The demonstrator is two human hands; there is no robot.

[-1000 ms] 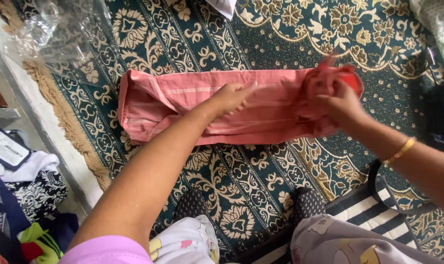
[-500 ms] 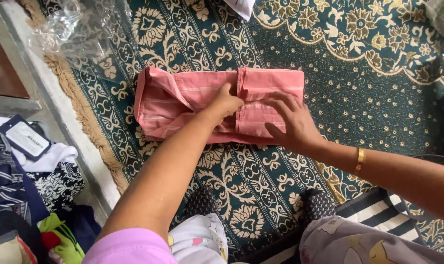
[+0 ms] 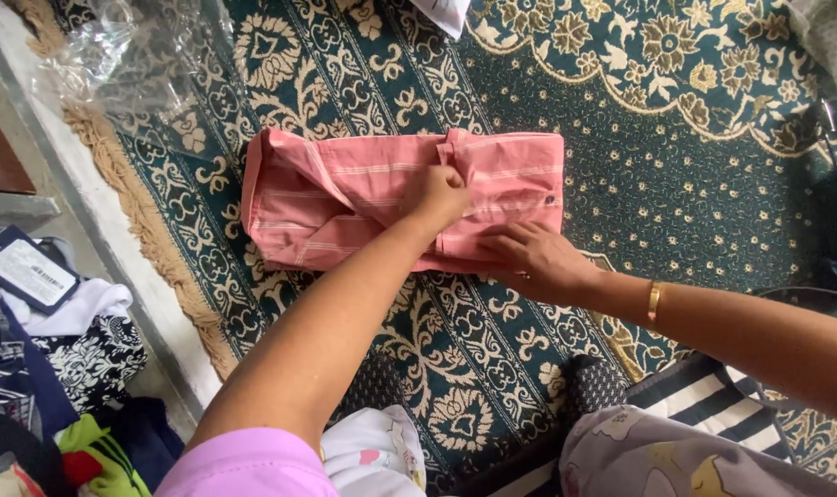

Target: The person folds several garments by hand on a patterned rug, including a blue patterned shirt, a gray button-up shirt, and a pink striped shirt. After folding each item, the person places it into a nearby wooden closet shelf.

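Pink striped cloth (image 3: 345, 198), a folded garment, lies flat on the green patterned carpet (image 3: 676, 175), nearer the carpet's fringed left edge than its right one. Its right part is doubled over onto the middle, so you see a fold line running down beside your left hand (image 3: 440, 195). That hand presses down on the garment's centre with the fingers curled under; you cannot tell from here whether they pinch the fabric or only pin it. Your right hand (image 3: 529, 258) lies at the garment's near edge, fingers spread and flat, fingertips on the cloth, gripping nothing. A gold bangle (image 3: 654, 301) sits on that wrist.

Beyond the carpet's fringed edge you have a pale floor strip, and past it a heap of clothes (image 3: 59, 368) in the near left corner of the view, with a dark card tag (image 3: 27, 271) lying on top. A crumpled clear plastic bag (image 3: 133, 55) rests over the carpet's far left corner. At the far edge, a bit of white paper or cloth (image 3: 446, 13) pokes in; it is cut off, so which one is unclear. A black-and-white striped bag (image 3: 713, 405) lies at the near right, just beside your knee.
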